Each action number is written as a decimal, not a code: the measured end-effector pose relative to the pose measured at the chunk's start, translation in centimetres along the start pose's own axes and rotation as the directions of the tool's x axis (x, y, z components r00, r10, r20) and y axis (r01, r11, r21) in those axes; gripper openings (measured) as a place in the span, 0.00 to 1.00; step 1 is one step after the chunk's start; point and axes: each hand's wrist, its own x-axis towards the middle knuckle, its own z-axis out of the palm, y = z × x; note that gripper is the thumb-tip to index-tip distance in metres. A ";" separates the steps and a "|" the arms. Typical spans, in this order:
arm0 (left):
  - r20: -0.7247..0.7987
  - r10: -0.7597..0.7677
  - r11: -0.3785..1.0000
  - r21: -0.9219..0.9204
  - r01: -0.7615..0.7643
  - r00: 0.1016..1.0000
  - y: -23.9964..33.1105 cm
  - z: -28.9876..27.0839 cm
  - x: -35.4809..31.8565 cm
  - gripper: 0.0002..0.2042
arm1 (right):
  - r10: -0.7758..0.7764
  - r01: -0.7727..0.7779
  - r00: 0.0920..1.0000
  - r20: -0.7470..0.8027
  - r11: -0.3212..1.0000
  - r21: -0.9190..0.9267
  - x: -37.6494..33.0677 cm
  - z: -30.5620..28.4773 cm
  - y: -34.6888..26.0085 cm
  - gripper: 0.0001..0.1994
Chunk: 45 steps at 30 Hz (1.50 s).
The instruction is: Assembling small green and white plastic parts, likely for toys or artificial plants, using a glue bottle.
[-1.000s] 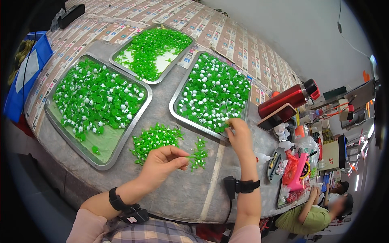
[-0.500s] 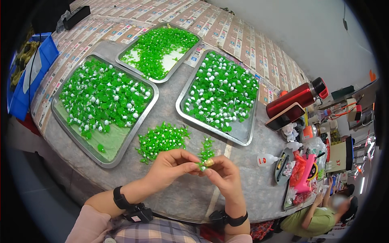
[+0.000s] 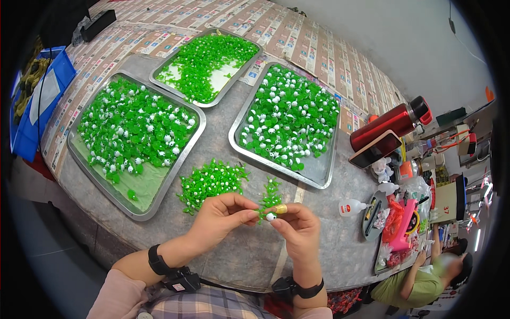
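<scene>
The left hand (image 3: 220, 219) is closed in a pinch: its thumb and index finger meet on a small green piece (image 3: 261, 213), of which only thin, bright ends come out from between the fingertips. The right hand (image 3: 298, 227) also pinches, and between its thumb and index finger it holds a white ball (image 3: 271, 217). This ball is round, smooth and rather shiny, with a dark spot on it, so that it looks like a little eye. The ball and the green piece are just beside each other, above the grey table cover (image 3: 228, 260); whether they are joined, one cannot tell, because the fingers hide this part. A yellow band (image 3: 280, 209) goes around the right index finger.

Just beyond the fingers lies a narrow cluster (image 3: 271, 192) of similar green pieces, thin and branching, with small pale dots. Near it, to the left, is a wider heap (image 3: 210, 186) of the same kind.

Farther from the person stand three metal trays. The left tray (image 3: 154, 199) and the right tray (image 3: 320, 174) contain green parts mixed with many white spotted balls. The back tray (image 3: 222, 81) contains mostly small green pieces, spread over a white bottom.
</scene>
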 end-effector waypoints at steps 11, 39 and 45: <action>-0.012 0.186 0.933 0.315 -0.173 0.982 0.0 0.5 -0.6 0.05 | 0.115 -0.115 0.993 0.001 0.991 -0.073 -0.1 0.1 0.5 0.09; -0.356 0.222 0.859 -0.369 -0.355 0.908 3.7 -2.8 0.7 0.10 | -0.106 0.285 0.958 0.265 0.277 -0.918 0.6 -1.5 -0.1 0.07; 0.006 0.085 0.875 0.477 -0.078 0.996 1.5 -0.2 0.1 0.06 | -0.131 0.371 0.926 0.354 0.148 -0.917 0.7 -0.7 1.4 0.05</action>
